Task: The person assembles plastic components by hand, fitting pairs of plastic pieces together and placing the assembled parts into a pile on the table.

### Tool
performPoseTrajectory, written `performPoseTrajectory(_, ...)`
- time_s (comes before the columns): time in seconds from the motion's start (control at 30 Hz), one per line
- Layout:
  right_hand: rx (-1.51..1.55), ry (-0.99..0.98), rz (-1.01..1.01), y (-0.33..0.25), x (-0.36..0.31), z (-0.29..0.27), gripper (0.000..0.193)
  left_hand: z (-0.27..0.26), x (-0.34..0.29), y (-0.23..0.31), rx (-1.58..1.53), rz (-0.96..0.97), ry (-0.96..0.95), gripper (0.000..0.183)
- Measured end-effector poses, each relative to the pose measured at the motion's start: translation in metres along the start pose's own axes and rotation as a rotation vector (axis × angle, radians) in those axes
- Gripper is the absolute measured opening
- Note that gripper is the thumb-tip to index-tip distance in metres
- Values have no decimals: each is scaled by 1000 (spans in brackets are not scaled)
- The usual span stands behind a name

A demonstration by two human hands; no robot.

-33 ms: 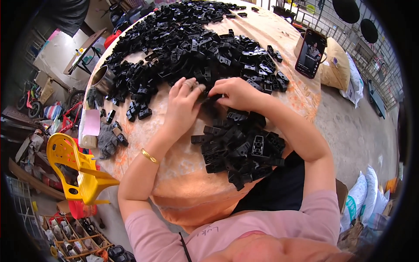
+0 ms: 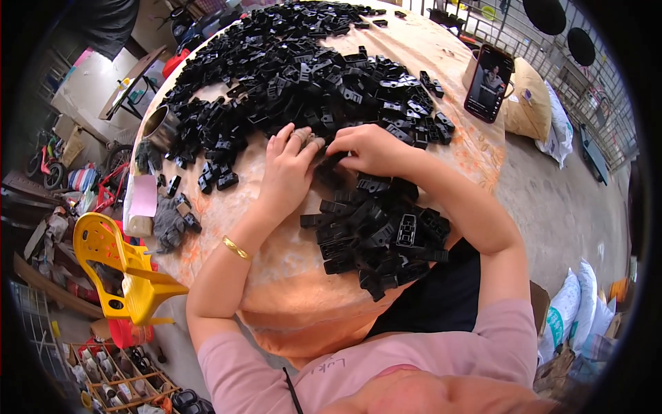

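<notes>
Both my hands meet at the near edge of a large heap of black plastic parts [image 2: 276, 90] on a cloth-covered table. My left hand [image 2: 291, 164], with light wraps on some fingertips and a gold bangle on the wrist, has its fingers bent inward around a small black plastic part [image 2: 329, 172]. My right hand [image 2: 374, 150] pinches at the same part from the other side, thumb and forefinger together. Motion blur and the fingers hide the part's shape. A smaller pile of black plastic parts [image 2: 376, 238] lies just below my right hand, at the near table edge.
A phone [image 2: 489, 84] leans against a mug at the right of the table [image 2: 276, 283]. Along the left edge are a metal cup [image 2: 160, 125], a pink paper [image 2: 145, 195] and a grey cloth [image 2: 167, 224]. A yellow chair [image 2: 127, 279] stands left; sacks [image 2: 529, 103] stand right.
My hands stay in nearly the same place, with only a slight shift of the right fingers at the part. The whole view has moved very slightly.
</notes>
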State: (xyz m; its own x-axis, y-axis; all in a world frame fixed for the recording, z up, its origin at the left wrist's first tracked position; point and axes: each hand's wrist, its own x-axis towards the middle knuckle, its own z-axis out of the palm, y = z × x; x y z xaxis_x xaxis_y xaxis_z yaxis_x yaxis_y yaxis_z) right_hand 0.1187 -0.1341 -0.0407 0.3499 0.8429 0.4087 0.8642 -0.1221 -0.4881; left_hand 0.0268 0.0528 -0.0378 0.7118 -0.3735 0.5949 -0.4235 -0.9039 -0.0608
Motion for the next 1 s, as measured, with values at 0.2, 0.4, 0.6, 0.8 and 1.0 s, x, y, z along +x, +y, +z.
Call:
performPoseTrajectory(0.2, -28, 59, -56, -10, -6, 2, 22, -5, 4, 3, -205, -126, -73, 28)
performPoseTrajectory(0.4, -55, 353, -192, -6, -3, -1, 15, 2, 7, -1, -285, 24, -126, 28)
performPoseTrajectory(0.6, 18, 241, 28, -13, -5, 0, 11, -6, 4, 6, -346, -60, -85, 27)
performPoseTrajectory(0.8, 74, 385, -8, -16, -6, -7, 20, -12, 4, 6, -1114, -670, 57, 20)
performPoseTrajectory(1.0, 474, 377, 116, -23, -3, -5, 36, -10, -3, -4, -1682, -935, 18, 22)
